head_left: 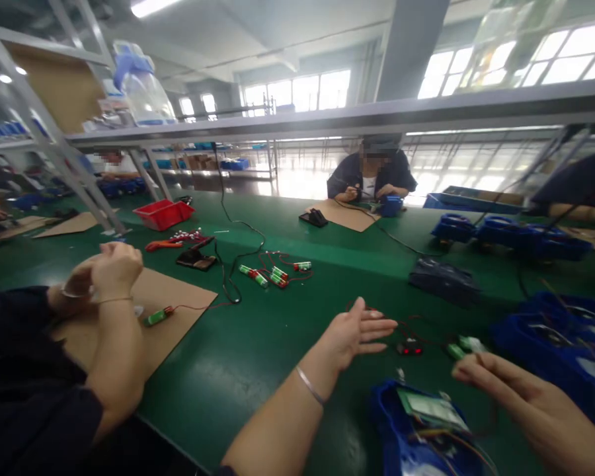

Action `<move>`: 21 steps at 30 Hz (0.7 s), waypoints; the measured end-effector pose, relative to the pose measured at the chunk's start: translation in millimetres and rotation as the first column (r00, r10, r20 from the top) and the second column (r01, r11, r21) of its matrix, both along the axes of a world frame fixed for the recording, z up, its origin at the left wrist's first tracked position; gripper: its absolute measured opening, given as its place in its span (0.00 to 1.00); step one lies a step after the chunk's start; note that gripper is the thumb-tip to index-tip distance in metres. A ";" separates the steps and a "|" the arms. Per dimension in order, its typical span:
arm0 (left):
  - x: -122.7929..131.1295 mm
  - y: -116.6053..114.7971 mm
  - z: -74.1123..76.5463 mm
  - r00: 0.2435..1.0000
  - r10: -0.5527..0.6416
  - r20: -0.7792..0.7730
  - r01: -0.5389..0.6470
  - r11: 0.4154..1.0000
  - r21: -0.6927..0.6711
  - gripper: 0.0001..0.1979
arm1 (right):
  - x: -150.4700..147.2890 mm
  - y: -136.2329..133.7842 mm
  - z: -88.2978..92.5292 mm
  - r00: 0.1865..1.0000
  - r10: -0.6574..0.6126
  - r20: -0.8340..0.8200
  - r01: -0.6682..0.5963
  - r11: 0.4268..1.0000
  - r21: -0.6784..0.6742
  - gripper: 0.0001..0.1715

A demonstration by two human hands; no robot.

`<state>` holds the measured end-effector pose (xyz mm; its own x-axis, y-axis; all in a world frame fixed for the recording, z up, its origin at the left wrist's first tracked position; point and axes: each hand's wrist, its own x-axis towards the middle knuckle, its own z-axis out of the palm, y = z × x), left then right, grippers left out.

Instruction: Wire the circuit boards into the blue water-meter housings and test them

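Observation:
My left hand (pixel 357 334) hovers over the green table with its fingers spread, holding nothing. Beyond its fingertips lies a small dark module (pixel 409 348) with two red lights and red wires. On the right, my right hand (pixel 520 396) pinches a small green battery pack (pixel 457 349), partly hidden behind the fingertips. Below and between the hands sits an open blue plastic housing (pixel 389 430). Inside it are a green circuit board (pixel 431 406) and thin coloured wires.
More blue housings (pixel 550 344) crowd the right side, beside a dark wrapped bundle (pixel 443 277). Several green batteries (pixel 277 274) with red wires lie mid-table. A co-worker's hands (pixel 114 271) are over cardboard (pixel 178 297) at left. Another person (pixel 371 175) sits opposite. An overhead shelf (pixel 297 123) crosses the view.

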<state>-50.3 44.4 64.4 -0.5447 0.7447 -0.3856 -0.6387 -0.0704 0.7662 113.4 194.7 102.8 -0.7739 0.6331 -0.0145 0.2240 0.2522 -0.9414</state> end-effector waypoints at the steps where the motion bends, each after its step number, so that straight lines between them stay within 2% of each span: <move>1: 5.7 -11.6 -2.8 0.999 -0.036 -0.010 0.036 0.999 -0.020 0.30 | 7.5 -3.2 -0.3 0.999 0.003 0.050 -0.001 0.999 -0.035 0.23; 4: 24.8 -43.1 -12.9 0.993 -0.098 -0.063 0.091 0.990 -0.112 0.33 | 26.7 -15.5 -10.8 0.991 0.012 0.132 0.017 0.976 -0.217 0.28; 7: 43.9 -62.1 -19.4 0.977 -0.193 -0.088 0.173 0.965 -0.196 0.35 | 39.8 -25.8 -28.2 0.988 0.035 0.152 0.023 0.931 -0.363 0.36; 10: 62.1 -67.0 -18.8 0.960 -0.261 -0.101 0.229 0.940 -0.251 0.43 | 47.8 -32.0 -38.1 0.992 0.036 0.119 0.018 0.908 -0.418 0.41; 13: 75.5 -62.8 -16.9 0.954 -0.276 -0.113 0.234 0.929 -0.288 0.49 | 50.9 -36.0 -40.6 0.993 0.003 0.119 0.057 0.864 -0.501 0.45; 16: 82.0 -57.0 -19.5 0.962 -0.248 -0.114 0.197 0.921 -0.337 0.51 | 51.8 -39.8 -44.8 0.990 0.024 0.138 0.065 0.792 -0.607 0.43; 19: 84.3 -54.7 -24.9 0.965 -0.240 -0.103 0.189 0.916 -0.354 0.42 | 53.3 -43.6 -52.5 0.983 0.114 0.147 0.020 0.719 -0.695 0.33; 21: 85.7 -55.2 -27.5 0.966 -0.233 -0.107 0.184 0.920 -0.347 0.35 | 54.3 -46.1 -56.3 0.978 0.132 0.159 0.018 0.714 -0.700 0.28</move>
